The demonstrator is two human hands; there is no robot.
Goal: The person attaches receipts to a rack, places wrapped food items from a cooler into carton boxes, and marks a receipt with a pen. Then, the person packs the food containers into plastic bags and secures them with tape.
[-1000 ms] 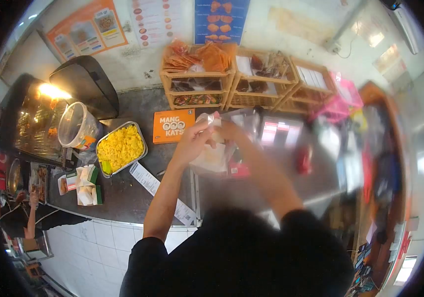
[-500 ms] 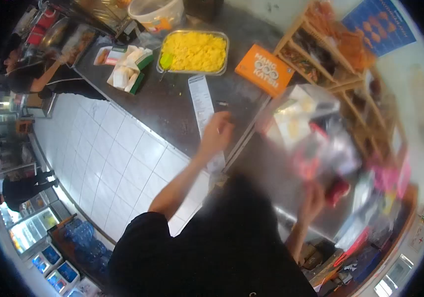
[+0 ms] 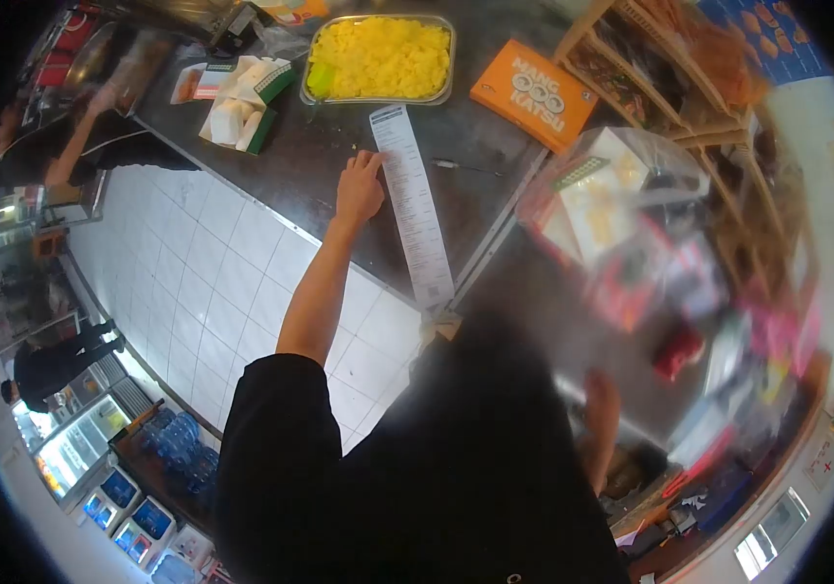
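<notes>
I cannot tell if my left hand [image 3: 360,191], fingers bent at the long white paper receipt [image 3: 413,206], upper centre of the frame, or my blurred right hand [image 3: 602,401] pinches; a light touch suits.

This is looking like a takeaway food shop: a printed receipt [image 3: 412,204] is lying on the counter [image 3: 305,175] near a tray [image 3: 452,60] of yellow food [image 3: 378,58] and an orange "MANG KATSU" box [image 3: 534,94]. Across the tiled floor [image 3: 198,263], a lit glass-fronted cabinet [image 3: 79,446] is standing near large water bottles [image 3: 176,443].

Dark fisheye edges, hazy right side
</notes>
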